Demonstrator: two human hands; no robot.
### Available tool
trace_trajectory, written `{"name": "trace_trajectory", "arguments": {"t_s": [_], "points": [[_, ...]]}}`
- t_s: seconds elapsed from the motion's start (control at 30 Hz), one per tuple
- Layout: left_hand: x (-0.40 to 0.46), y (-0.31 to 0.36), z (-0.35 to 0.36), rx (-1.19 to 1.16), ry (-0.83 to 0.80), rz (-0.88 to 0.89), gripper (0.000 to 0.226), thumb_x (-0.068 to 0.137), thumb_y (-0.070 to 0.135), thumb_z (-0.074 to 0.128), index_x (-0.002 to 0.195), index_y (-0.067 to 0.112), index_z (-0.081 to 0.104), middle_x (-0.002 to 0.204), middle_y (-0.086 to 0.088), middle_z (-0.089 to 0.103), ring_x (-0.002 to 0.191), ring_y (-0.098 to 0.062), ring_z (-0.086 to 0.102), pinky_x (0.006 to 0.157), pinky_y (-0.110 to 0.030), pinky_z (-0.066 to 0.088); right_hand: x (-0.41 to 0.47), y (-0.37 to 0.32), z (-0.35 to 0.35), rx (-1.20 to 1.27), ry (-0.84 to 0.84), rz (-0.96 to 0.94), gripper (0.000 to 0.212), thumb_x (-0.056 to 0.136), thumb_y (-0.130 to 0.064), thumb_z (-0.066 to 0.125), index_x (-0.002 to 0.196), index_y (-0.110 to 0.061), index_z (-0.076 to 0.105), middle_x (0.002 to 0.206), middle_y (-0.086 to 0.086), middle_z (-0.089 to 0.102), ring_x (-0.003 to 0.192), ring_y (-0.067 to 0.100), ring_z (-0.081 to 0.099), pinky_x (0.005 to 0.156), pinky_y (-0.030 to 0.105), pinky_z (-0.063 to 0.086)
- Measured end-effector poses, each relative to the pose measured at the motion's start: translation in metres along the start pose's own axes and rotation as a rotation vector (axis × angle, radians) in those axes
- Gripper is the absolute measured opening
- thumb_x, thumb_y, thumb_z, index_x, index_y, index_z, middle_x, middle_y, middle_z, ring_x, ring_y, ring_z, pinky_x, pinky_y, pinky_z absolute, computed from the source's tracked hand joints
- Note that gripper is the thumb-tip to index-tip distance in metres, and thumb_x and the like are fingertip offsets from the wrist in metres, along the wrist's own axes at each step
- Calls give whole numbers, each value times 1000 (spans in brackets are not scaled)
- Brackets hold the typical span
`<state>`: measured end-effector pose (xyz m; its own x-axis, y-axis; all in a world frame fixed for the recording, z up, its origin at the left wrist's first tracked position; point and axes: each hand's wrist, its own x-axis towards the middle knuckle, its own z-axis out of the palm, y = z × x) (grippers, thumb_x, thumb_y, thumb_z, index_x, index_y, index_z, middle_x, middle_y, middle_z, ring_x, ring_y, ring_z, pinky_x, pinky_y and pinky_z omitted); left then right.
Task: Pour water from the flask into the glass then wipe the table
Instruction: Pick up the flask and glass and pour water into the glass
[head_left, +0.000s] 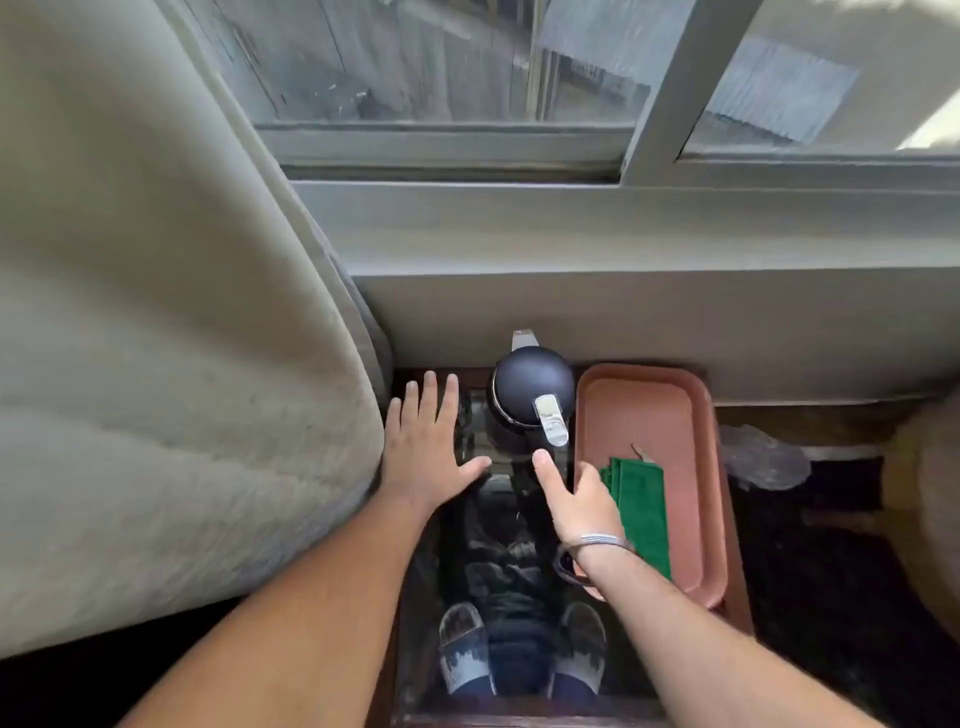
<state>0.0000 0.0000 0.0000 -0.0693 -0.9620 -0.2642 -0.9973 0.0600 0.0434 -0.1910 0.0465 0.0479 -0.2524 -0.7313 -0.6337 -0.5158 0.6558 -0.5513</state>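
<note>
At the far left a pale curtain (171, 322) hangs down beside the small glass-topped table (415, 649), and your left hand (431, 452) lies just to its right, palm down, fingers spread wide and holding nothing, hovering over or resting on the tabletop; which of the two is hard to tell. Just beyond your fingertips stands what looks like the clear glass (466, 426), tucked close against the left side of the flask; it is so transparent that you cannot judge whether any water is in it. The flask (530, 400) stands upright at the back of the table by the wall, dark lid closed, its silver lever pointing toward you. Your right hand (576, 501) is loosely curled just in front of it, thumb extended toward the handle, gripping nothing; it seems close to the handle but apart from it. Further right, the pink tray (696, 395) sits touching or nearly touching the flask, and the folded green cloth (641, 514) lies inside it, partly under your right wrist. Judging by this, nothing is done: you have yet to lift the flask, pour, then take the cloth and wipe.
</note>
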Motion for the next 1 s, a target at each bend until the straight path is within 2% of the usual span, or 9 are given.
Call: {"name": "trace_trajectory", "arguments": {"t_s": [0.13, 0.3, 0.47, 0.57, 0.63, 0.73, 0.87, 0.93, 1.0], "points": [[38, -18, 51, -183, -29, -128, 132, 71, 78, 67, 159, 16, -8, 169, -13, 6, 153, -35, 12, 123, -49, 16, 28, 2, 34, 130, 52, -29, 93, 57, -99, 25, 91, -21, 64, 99, 5, 71, 100, 32, 63, 93, 47, 48], [68, -28, 86, -326, -31, -241, 134, 65, 68, 80, 159, 13, 2, 167, -15, 18, 150, -30, 26, 120, -44, 27, 41, -23, 55, 301, 331, -9, 90, 52, -95, 38, 112, -35, 69, 107, 8, 73, 110, 35, 60, 109, 53, 37], [87, -25, 103, -532, -9, -309, 121, 62, 62, 85, 154, 19, 19, 148, -10, 50, 131, -30, 52, 100, -41, 46, 61, -44, 61, 587, 325, 229, 56, 40, -99, 48, 57, -47, 59, 88, -7, 63, 104, 31, 64, 100, 43, 45], [90, -23, 110, -692, 34, -323, 116, 61, 59, 86, 151, 23, 22, 142, -9, 55, 127, -29, 54, 96, -38, 48, 68, -43, 68, 634, 236, 205, 62, 28, -104, 50, 63, -56, 66, 64, -14, 69, 79, 27, 73, 92, 46, 54], [90, -25, 116, -833, 57, -324, 102, 61, 57, 84, 143, 27, 32, 134, -7, 60, 121, -26, 58, 94, -31, 46, 73, -43, 75, 746, 149, 192, 72, 27, -99, 62, 77, -48, 72, 72, -10, 75, 74, 25, 74, 91, 50, 56], [90, -28, 121, -946, 64, -324, 84, 56, 57, 82, 126, 37, 41, 119, 1, 65, 105, -15, 63, 85, -22, 47, 78, -48, 80, 858, 40, 229, 95, 32, -93, 71, 105, -32, 72, 105, 3, 76, 105, 28, 69, 102, 50, 48], [90, -29, 123, -930, 69, -311, 76, 61, 36, 91, 113, 50, 39, 104, 11, 64, 90, -6, 59, 70, -3, 35, 78, -49, 74, 671, 222, 213, 96, 34, -108, 37, 39, -14, 59, 42, 9, 60, 46, 22, 62, 64, 40, 50], [86, -31, 123, -927, 73, -315, 75, 60, 33, 91, 110, 52, 39, 94, 20, 60, 80, 4, 57, 66, 1, 35, 75, -48, 67, 581, 293, 189, 97, 36, -109, 29, 33, -14, 49, 34, 6, 53, 33, 20, 52, 56, 36, 44], [81, -34, 124, -928, 75, -324, 77, 60, 31, 93, 113, 49, 41, 89, 26, 57, 79, 17, 55, 67, 4, 35, 75, -44, 60, 519, 294, 179, 99, 34, -109, 27, 42, -14, 52, 41, 8, 57, 44, 26, 57, 62, 40, 49]]}}
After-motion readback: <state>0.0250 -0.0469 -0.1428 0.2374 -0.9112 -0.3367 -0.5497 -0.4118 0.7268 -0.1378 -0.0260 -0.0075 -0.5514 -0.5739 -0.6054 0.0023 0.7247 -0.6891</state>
